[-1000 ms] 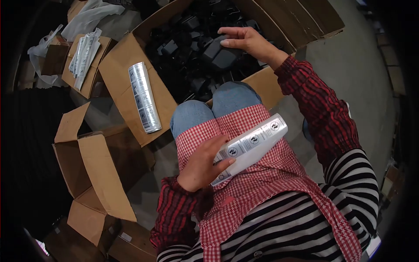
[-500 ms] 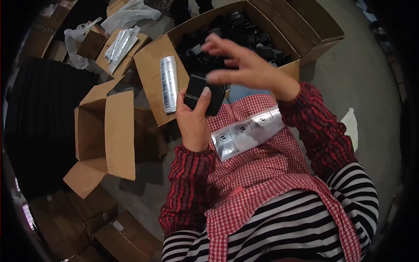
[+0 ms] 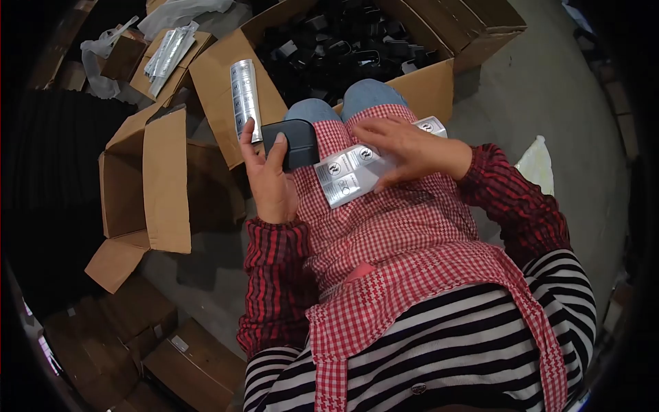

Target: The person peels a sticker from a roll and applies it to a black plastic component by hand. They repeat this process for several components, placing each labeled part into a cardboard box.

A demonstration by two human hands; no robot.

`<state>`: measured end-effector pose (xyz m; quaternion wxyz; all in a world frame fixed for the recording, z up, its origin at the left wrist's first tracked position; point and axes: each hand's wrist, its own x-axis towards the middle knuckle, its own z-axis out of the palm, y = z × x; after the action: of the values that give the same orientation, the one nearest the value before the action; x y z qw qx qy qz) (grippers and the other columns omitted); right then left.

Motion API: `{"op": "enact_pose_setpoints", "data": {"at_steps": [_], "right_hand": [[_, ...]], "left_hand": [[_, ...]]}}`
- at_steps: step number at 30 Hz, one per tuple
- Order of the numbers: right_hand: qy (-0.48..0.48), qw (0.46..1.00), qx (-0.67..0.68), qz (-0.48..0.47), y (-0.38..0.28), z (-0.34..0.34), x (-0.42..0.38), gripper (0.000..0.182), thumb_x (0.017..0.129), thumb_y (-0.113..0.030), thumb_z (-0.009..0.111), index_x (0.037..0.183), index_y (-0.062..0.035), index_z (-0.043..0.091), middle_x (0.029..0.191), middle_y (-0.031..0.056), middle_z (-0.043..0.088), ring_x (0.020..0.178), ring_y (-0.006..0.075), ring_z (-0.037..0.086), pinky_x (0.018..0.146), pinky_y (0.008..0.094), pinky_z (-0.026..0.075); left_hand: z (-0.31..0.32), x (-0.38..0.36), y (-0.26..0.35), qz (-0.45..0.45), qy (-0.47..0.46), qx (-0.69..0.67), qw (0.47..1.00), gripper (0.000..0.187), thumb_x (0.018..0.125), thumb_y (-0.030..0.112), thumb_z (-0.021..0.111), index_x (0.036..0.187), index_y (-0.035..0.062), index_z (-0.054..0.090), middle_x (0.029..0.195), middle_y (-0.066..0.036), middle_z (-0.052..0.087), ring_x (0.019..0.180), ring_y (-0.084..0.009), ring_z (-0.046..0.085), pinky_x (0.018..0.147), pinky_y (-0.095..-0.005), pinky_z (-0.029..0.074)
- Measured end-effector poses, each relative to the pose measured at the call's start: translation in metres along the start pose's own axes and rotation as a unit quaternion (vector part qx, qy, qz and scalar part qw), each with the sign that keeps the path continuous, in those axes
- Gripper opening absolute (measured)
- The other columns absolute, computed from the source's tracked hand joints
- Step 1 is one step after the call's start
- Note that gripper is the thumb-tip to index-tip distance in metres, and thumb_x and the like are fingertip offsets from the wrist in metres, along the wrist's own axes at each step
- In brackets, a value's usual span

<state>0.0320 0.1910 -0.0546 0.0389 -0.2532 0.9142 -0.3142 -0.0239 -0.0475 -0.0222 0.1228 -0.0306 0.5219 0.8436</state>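
My left hand [image 3: 270, 180] holds a black, rounded, flat case [image 3: 291, 143], thumb on top, above the left knee. Over the lap, my right hand [image 3: 406, 150] lies across a silver sheet of printed labels [image 3: 343, 172], its fingers bent over the sheet; whether they pinch it cannot be made out. The sheet rests on the red checked apron [image 3: 398, 223]. A second silver label strip [image 3: 245, 96] lies on the cardboard flap left of the big box.
Beyond the knees stands a large open carton [image 3: 432, 86] full of black pieces. An open empty-looking carton [image 3: 168, 182] is at the left, with closed boxes [image 3: 192, 367] below it. More silver strips [image 3: 170, 56] lie on a box at the upper left, beside clear plastic [image 3: 103, 51].
My right hand has moved down from above the big carton onto the label sheet. My left hand, still holding the black case, has shifted left and the case is turned flatter.
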Motion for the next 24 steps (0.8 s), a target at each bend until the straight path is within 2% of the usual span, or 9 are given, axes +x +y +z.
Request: {"op": "enact_pose_setpoints", "data": {"at_steps": [1, 5, 7, 11, 12, 14, 19, 22, 24], "right_hand": [[-0.036, 0.993, -0.114, -0.020, 0.000, 0.006, -0.006, 0.068, 0.072, -0.028, 0.074, 0.129, -0.0044, 0.046, 0.122, 0.0174, 0.054, 0.113, 0.0318, 0.052, 0.093, 0.0390, 0.042], [-0.010, 0.997, -0.019, 0.071, 0.009, -0.016, -0.024, 0.043, 0.069, -0.006, 0.070, 0.112, -0.0086, 0.061, 0.090, 0.0120, 0.066, 0.087, 0.0280, 0.064, 0.078, 0.0370, 0.049], [0.105, 0.989, 0.058, 0.086, 0.021, -0.042, -0.044, 0.042, 0.071, -0.005, 0.069, 0.113, -0.0069, 0.060, 0.090, 0.0138, 0.065, 0.082, 0.0277, 0.064, 0.072, 0.0342, 0.050], [0.081, 0.986, 0.107, 0.098, -0.007, -0.099, -0.040, 0.047, 0.074, -0.007, 0.071, 0.119, -0.0044, 0.057, 0.094, 0.0136, 0.065, 0.084, 0.0268, 0.064, 0.074, 0.0322, 0.050], [0.104, 0.990, 0.091, 0.034, -0.014, -0.100, -0.033, 0.048, 0.074, -0.010, 0.072, 0.119, -0.0047, 0.057, 0.094, 0.0136, 0.065, 0.082, 0.0283, 0.064, 0.071, 0.0332, 0.050], [0.051, 0.996, 0.066, 0.031, -0.019, -0.102, -0.016, 0.047, 0.074, -0.010, 0.072, 0.118, -0.0050, 0.058, 0.094, 0.0137, 0.065, 0.081, 0.0291, 0.064, 0.070, 0.0340, 0.050], [-0.070, 0.997, -0.025, 0.035, -0.031, -0.087, 0.024, 0.044, 0.072, -0.011, 0.072, 0.114, -0.0060, 0.059, 0.093, 0.0135, 0.064, 0.079, 0.0301, 0.063, 0.068, 0.0364, 0.051], [-0.031, 0.998, -0.037, -0.040, -0.034, -0.080, 0.037, 0.046, 0.069, -0.010, 0.074, 0.113, -0.0062, 0.060, 0.095, 0.0133, 0.064, 0.084, 0.0304, 0.063, 0.070, 0.0369, 0.052], [0.164, 0.962, -0.156, -0.151, -0.034, -0.083, 0.040, 0.051, 0.066, -0.007, 0.077, 0.113, -0.0058, 0.060, 0.098, 0.0132, 0.063, 0.090, 0.0300, 0.063, 0.074, 0.0358, 0.053]], "left_hand": [[-0.004, 0.001, -0.003, -0.004, 0.005, -0.014, 1.000, 0.057, 0.090, 0.004, 0.055, 0.138, 0.0107, 0.025, 0.108, -0.011, 0.057, 0.096, -0.0177, 0.056, 0.084, -0.0303, 0.048], [-0.002, -0.013, -0.011, -0.046, 0.012, -0.031, 0.998, 0.052, 0.090, 0.001, 0.050, 0.136, 0.0109, 0.027, 0.120, -0.012, 0.050, 0.106, -0.0189, 0.051, 0.087, -0.0318, 0.048], [0.005, -0.029, -0.018, -0.096, -0.004, -0.050, 0.994, 0.049, 0.090, 0.000, 0.048, 0.134, 0.0097, 0.028, 0.121, -0.012, 0.048, 0.106, -0.0195, 0.051, 0.088, -0.0326, 0.047], [0.021, -0.058, -0.037, -0.282, -0.069, 0.080, 0.954, 0.051, 0.091, 0.007, 0.052, 0.135, 0.0081, 0.028, 0.126, -0.013, 0.042, 0.109, -0.0194, 0.049, 0.092, -0.0311, 0.042], [0.017, -0.061, -0.042, -0.252, -0.091, 0.190, 0.944, 0.054, 0.090, 0.014, 0.055, 0.136, 0.0053, 0.028, 0.127, -0.015, 0.041, 0.112, -0.0206, 0.047, 0.094, -0.0308, 0.039], [-0.001, -0.061, -0.047, -0.012, -0.116, 0.375, 0.920, 0.058, 0.089, 0.016, 0.059, 0.136, 0.0029, 0.028, 0.129, -0.017, 0.039, 0.117, -0.0225, 0.044, 0.095, -0.0327, 0.040], [0.038, -0.052, 0.027, -0.033, -0.107, 0.142, 0.984, 0.067, 0.083, 0.006, 0.066, 0.138, 0.0035, 0.027, 0.116, -0.013, 0.052, 0.107, -0.0188, 0.053, 0.090, -0.0299, 0.047], [0.046, -0.036, 0.029, -0.003, -0.120, 0.185, 0.975, 0.057, 0.083, 0.005, 0.067, 0.133, -0.0007, 0.040, 0.111, -0.014, 0.058, 0.098, -0.0176, 0.060, 0.086, -0.0276, 0.050], [0.042, -0.030, 0.019, 0.010, -0.093, 0.161, 0.982, 0.047, 0.083, 0.004, 0.066, 0.126, -0.0016, 0.046, 0.108, -0.012, 0.060, 0.094, -0.0151, 0.060, 0.084, -0.0257, 0.050]]}}
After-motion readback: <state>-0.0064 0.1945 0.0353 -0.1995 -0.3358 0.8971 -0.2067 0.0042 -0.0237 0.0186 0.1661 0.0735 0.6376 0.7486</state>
